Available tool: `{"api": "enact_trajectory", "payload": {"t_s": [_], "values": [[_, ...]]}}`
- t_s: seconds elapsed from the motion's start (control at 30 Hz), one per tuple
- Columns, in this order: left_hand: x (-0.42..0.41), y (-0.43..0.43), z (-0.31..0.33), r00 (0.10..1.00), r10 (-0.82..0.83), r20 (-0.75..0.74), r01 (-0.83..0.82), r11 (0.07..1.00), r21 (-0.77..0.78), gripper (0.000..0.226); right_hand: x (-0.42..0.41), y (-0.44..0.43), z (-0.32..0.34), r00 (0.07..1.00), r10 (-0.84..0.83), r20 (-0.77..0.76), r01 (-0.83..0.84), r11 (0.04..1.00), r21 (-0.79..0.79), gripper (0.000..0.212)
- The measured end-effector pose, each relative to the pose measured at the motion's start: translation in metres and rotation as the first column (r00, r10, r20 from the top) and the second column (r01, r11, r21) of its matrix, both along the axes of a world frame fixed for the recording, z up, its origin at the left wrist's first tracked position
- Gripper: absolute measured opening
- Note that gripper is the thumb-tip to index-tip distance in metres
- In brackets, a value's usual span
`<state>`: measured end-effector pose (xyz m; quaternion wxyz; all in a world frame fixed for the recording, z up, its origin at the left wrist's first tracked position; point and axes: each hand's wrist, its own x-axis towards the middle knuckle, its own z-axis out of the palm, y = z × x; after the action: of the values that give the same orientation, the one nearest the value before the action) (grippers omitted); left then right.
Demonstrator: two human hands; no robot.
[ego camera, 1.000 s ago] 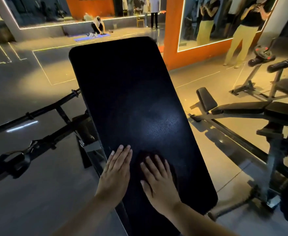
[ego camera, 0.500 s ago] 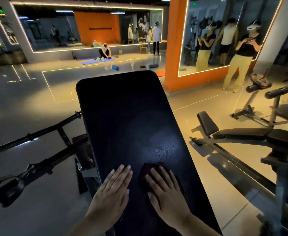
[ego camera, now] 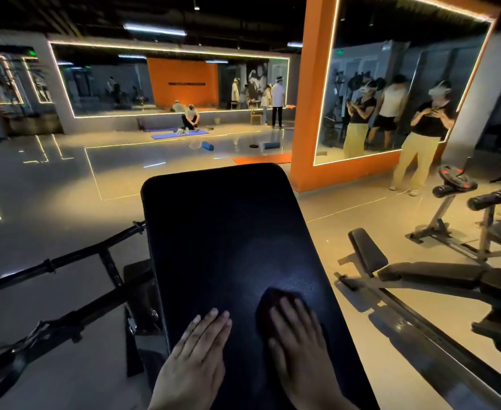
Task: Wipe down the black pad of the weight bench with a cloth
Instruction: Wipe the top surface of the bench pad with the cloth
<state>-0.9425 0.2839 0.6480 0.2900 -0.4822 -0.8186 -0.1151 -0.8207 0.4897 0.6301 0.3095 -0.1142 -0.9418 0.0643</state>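
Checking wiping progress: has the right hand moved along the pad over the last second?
Cannot tell: the camera tilted up; right hand and cloth stay near the pad's near end.

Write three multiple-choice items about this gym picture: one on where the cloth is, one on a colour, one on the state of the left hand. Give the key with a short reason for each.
1. Where is the cloth?
A. Under the right hand on the pad
B. On the floor beside the bench
C. Draped over the far end of the pad

2. What colour is the pillar behind the pad?
A. Blue
B. Orange
C. White

3. How is the left hand?
A. Closed in a fist around the cloth
B. Raised clear of the bench
C. Flat on the pad, fingers together, holding nothing

Key:
1 A: dark cloth edges show around the right fingers, pressed on the near part of the pad.
2 B: the pillar framing the mirror is plainly orange.
3 C: the palm lies open on the pad's left edge, apart from the cloth.
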Motion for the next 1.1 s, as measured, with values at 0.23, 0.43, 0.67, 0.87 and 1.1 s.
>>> {"api": "enact_trajectory", "payload": {"t_s": [0.23,0.43,0.67,0.87,1.1], "values": [[0.007,-0.007,0.003,0.999,-0.03,0.031,0.029,0.999,0.022,0.051,-0.019,-0.036,0.017,0.983,0.169,0.066,-0.167,0.985,-0.036,0.054],[0.004,0.0,-0.003,0.999,-0.02,0.029,0.017,0.996,0.088,0.048,-0.004,0.045,0.033,0.992,-0.024,0.121,0.047,0.98,-0.194,0.057],[0.005,-0.001,0.0,0.999,-0.04,0.012,0.038,0.991,0.127,0.047,-0.032,-0.002,0.045,0.965,0.183,0.185,-0.185,0.983,-0.008,0.054],[0.004,0.005,-0.004,1.0,-0.011,0.02,0.007,0.985,0.172,0.044,-0.055,0.037,0.066,0.984,-0.087,0.158,0.116,0.976,-0.184,0.057],[0.004,0.001,-0.001,0.999,-0.037,-0.018,0.04,0.983,0.178,0.042,-0.09,-0.011,0.088,0.95,0.266,0.166,-0.277,0.96,0.045,0.051]]}}
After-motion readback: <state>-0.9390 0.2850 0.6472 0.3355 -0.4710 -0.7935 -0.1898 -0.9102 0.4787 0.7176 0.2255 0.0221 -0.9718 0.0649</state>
